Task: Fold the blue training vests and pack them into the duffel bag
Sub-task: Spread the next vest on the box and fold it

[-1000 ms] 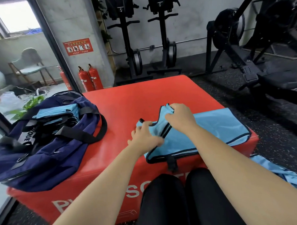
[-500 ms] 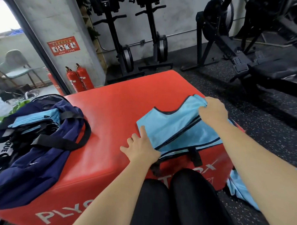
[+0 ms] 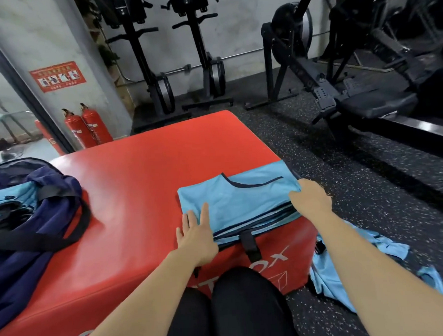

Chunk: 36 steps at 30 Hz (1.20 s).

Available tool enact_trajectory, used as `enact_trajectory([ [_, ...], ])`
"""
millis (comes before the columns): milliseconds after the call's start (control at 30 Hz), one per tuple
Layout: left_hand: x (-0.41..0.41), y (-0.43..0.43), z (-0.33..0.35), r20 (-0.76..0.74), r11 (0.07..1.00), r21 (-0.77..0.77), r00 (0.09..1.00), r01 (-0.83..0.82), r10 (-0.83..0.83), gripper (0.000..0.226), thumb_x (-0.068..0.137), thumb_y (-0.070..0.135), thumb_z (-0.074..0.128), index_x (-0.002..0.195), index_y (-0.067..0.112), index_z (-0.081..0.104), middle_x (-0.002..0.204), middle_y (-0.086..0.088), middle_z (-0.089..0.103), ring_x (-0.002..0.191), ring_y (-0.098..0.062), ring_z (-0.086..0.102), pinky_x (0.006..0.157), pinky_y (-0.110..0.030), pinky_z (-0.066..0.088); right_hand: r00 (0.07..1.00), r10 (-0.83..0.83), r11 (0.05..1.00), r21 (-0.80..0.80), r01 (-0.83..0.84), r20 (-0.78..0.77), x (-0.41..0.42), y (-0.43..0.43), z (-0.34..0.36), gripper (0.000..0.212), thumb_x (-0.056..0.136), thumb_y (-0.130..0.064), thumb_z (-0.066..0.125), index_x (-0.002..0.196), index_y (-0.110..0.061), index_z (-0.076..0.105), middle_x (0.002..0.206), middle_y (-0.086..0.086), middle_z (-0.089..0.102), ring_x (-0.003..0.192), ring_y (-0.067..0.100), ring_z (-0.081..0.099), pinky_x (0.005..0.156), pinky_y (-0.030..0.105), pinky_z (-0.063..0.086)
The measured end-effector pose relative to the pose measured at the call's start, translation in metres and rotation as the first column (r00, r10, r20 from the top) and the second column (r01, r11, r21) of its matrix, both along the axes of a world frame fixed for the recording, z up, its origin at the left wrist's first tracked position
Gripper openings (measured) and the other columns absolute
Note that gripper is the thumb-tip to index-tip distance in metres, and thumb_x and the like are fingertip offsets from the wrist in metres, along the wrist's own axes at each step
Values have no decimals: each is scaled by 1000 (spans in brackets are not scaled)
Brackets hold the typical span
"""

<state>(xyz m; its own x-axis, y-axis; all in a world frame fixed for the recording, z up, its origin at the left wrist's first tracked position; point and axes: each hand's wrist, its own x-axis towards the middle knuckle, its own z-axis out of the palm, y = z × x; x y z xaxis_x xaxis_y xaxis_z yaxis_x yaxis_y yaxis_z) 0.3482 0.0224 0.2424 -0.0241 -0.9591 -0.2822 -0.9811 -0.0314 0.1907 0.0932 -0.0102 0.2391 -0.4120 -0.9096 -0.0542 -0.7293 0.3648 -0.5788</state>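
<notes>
A light blue training vest [image 3: 239,200] with dark trim lies folded over on the near right corner of the red plyo box [image 3: 150,186]. My left hand [image 3: 196,232] presses flat with straight fingers on the vest's near left corner. My right hand [image 3: 310,202] grips the vest's right edge at the box's edge. The navy duffel bag [image 3: 27,227] sits open on the left of the box with folded blue vests [image 3: 11,200] inside it. More blue vests [image 3: 351,268] lie loose on the floor at the right.
Two red fire extinguishers [image 3: 86,128] stand by the wall behind the box. Black rowing machines [image 3: 160,76] and other gym gear [image 3: 338,86] stand beyond on the speckled rubber floor. My knees in black [image 3: 231,307] are against the box's front.
My right hand has carried the vest's upper layer from the left across to the right edge, folding it over. My left hand has gone from gripping the cloth to pressing flat on it.
</notes>
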Motion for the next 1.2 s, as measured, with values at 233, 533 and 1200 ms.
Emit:
enact_trajectory([
  [233, 10, -8, -1, -162, 1000, -10, 987, 18, -19, 98, 84, 68, 49, 151, 40, -17, 161, -1, -21, 148, -17, -21, 117, -50, -10, 990, -22, 996, -85, 35, 141, -4, 3, 4, 39, 89, -20, 52, 127, -17, 58, 125, 7, 60, 114, 33, 54, 99, 42, 41],
  [533, 4, -21, -19, 10, 989, -100, 994, 110, -110, 85, 86, 73, 2, 153, 25, -17, 162, -9, -17, 148, -19, -21, 121, -39, -11, 945, -135, 962, -191, 197, 299, -21, 11, 3, 40, 89, -18, 53, 128, -19, 60, 125, 6, 62, 111, 29, 57, 97, 40, 45],
  [1200, 31, -101, 4, -291, 884, -151, 875, -442, 388, 36, 93, 26, 52, 113, -3, 54, 116, -24, 61, 102, -37, 59, 79, -39, 46, 764, 436, 899, 192, -393, -475, 26, 13, -40, 114, 56, -72, -41, 155, -29, -5, 163, 8, -12, 149, 28, -14, 118, 51, -9],
])
